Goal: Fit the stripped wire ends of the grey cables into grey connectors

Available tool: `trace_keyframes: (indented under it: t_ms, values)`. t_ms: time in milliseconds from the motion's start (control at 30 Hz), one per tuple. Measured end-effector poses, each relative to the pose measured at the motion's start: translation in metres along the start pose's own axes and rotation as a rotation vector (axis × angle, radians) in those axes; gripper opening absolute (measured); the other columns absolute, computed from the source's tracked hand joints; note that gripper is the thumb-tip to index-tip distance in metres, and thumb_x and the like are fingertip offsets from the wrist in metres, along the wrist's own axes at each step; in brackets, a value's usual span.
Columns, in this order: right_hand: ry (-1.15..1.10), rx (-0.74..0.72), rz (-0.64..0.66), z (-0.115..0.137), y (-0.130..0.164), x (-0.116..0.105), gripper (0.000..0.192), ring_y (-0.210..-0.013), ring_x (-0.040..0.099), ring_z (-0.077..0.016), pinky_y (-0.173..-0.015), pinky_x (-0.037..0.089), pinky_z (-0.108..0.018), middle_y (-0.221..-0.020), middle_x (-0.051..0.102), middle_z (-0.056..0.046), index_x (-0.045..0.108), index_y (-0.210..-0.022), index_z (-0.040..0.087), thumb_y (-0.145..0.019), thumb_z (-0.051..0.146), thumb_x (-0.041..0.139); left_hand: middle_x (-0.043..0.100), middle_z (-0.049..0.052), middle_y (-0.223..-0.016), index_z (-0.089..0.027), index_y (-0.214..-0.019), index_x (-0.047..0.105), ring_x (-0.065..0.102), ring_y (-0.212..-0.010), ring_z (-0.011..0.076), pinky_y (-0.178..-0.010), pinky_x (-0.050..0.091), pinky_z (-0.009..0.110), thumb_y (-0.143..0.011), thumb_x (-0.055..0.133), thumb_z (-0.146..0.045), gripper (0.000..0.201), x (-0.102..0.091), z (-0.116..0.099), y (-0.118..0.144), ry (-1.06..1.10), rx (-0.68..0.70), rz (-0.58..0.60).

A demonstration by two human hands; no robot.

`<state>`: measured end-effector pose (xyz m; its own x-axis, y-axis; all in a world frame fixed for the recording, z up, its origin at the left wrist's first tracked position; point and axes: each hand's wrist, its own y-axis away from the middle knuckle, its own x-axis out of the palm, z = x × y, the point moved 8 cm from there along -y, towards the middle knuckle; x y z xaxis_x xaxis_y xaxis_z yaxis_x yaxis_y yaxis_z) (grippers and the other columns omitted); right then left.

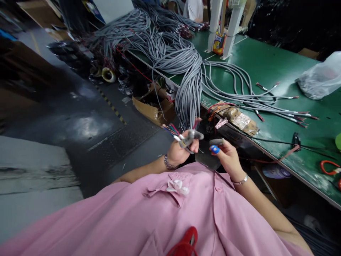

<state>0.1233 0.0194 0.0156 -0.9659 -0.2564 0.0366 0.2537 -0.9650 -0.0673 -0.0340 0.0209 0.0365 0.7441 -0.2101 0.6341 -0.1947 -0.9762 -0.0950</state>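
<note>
My left hand (179, 152), with grey finger covers on some fingers, is closed around the end of a grey cable. Thin coloured wires (172, 131) fan out from that cable end on the hand's left side. Just to the right, my right hand (228, 158) is apart from the left one, its thumb and forefinger brought together. Blue wrapping covers the thumb tip and a grey cover is on the forefinger. Whatever may be between those fingertips is too small to make out. Behind the left hand, a thick bundle of grey cables (189, 85) hangs over the table edge.
A green table (279, 67) runs along the right, carrying more grey cables (247, 97), a plastic bag (321, 76) and orange-handled scissors (329, 167). An open cardboard box (151, 106) stands on the floor below. White posts (215, 25) rise from the tabletop. Another person's white sleeve shows behind.
</note>
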Motion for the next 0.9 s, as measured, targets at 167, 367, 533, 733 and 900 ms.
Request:
trace_keyframes:
  t_ms: [167,367,533,733,900]
  values:
    - [0.418,-0.149,0.326,-0.016,-0.016,0.047,0.023,-0.081,0.059,-0.0160,-0.073,0.050,-0.030,-0.092,0.064,-0.004,0.064,-0.101,0.021,-0.079,0.026,0.067,0.036,-0.003,-0.051,-0.015,-0.083,0.062,0.042,-0.051,0.0108,-0.054,0.036,0.026,-0.082,0.057,-0.038,0.023,-0.009,-0.033,0.010,0.113,0.025,-0.199]
    - [0.652,-0.280,0.281,-0.019,-0.034,0.064,0.026,-0.084,0.058,-0.0184,-0.072,0.049,-0.031,-0.093,0.062,-0.005,0.060,-0.102,0.020,-0.078,0.026,0.067,0.034,-0.002,-0.056,-0.016,-0.081,0.061,0.039,-0.055,0.0123,-0.054,0.034,0.027,-0.080,0.057,-0.040,0.024,-0.013,-0.046,0.019,0.081,0.083,-0.269]
    - [0.684,-0.251,0.174,-0.032,-0.045,0.061,0.047,-0.095,0.059,-0.0215,-0.083,0.050,-0.037,-0.108,0.061,-0.008,0.053,-0.119,0.022,-0.076,0.029,0.069,0.034,-0.002,-0.056,-0.017,-0.084,0.062,0.040,-0.059,0.0132,-0.055,0.034,0.027,-0.078,0.061,-0.042,0.026,-0.011,-0.064,0.030,0.054,0.191,-0.252]
    - [0.721,-0.330,0.199,-0.036,-0.055,0.070,0.060,-0.104,0.056,-0.0247,-0.091,0.048,-0.043,-0.115,0.060,-0.009,0.045,-0.132,0.023,-0.076,0.025,0.068,0.032,-0.002,-0.056,-0.017,-0.084,0.063,0.042,-0.062,0.0140,-0.055,0.035,0.026,-0.080,0.060,-0.042,0.025,-0.010,-0.084,0.042,0.016,0.264,-0.305]
    - [0.866,-0.533,0.219,-0.026,-0.056,0.080,0.053,-0.108,0.050,-0.0278,-0.095,0.047,-0.045,-0.109,0.060,-0.012,0.048,-0.130,0.018,-0.079,0.023,0.063,0.033,-0.002,-0.059,-0.017,-0.084,0.062,0.043,-0.064,0.0135,-0.056,0.037,0.026,-0.081,0.059,-0.040,0.023,-0.010,-0.087,0.044,0.061,0.238,-0.304]
